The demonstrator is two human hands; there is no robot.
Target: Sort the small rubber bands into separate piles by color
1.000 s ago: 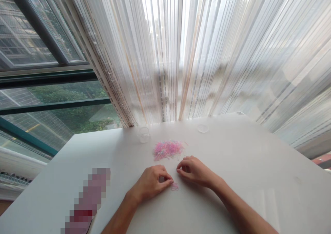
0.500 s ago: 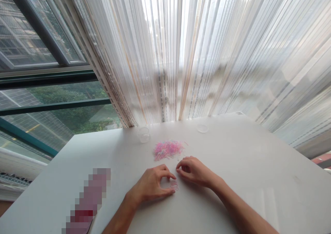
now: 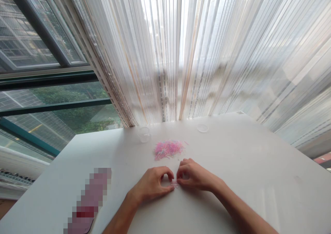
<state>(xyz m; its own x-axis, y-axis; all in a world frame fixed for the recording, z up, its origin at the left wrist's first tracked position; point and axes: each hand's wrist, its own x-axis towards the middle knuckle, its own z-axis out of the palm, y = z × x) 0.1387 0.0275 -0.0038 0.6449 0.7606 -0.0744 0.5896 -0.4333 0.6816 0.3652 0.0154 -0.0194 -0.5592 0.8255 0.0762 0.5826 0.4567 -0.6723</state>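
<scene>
In the head view, a white table [image 3: 232,158] is being seen from above, its far edge being met by a striped sheer curtain [image 3: 201,54]. At the left, a window [image 3: 49,105] is being left uncovered by the curtain, and greenery [image 3: 60,96] is being shown through it. Near the far edge, a clear cup [image 3: 144,135] and, farther right, a clear shallow disc [image 3: 203,128] are being supported by the tabletop. Nearer, a loose pile of pink strands [image 3: 169,149], mixed with paler ones, is being borne by the table, just beyond the hands. At the near left, a long pinkish object [image 3: 89,199] with a dark red patch is being masked by pixelation, any writing on it being hidden. A small cluster of pink strands [image 3: 175,184] is lying on the table between the two hands' fingertips, partly being covered by them. The left hand [image 3: 153,181] is being held in a C shape, thumb and forefinger parted beside the cluster. The right hand [image 3: 194,175] is being kept curled, its fingertips close together at the cluster's other side; whether a strand is being pinched there cannot be told.
</scene>
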